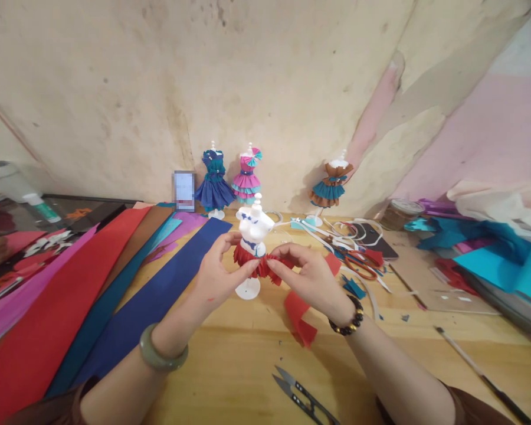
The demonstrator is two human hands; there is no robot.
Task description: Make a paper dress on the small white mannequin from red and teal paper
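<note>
A small white mannequin [253, 223] on a round base [248, 288] stands at the table's middle. A pleated red paper strip [260, 265] wraps its waist and trails down to the right as a flat red tail [299, 314]. My left hand [216, 273] pinches the pleats at the mannequin's left side, fingers closed. On the right side my right hand [307, 276] pinches the same strip, also closed. A green bangle sits on my left wrist and a dark bead bracelet on my right.
Long paper sheets in red [48, 319], teal and navy [159, 295] lie at left. Three dressed mini mannequins [246, 177] stand by the wall. Thread snips [298, 392] lie near the front edge. Orange scissors [358, 262], white ribbon, a phone and blue paper [491, 260] crowd the right.
</note>
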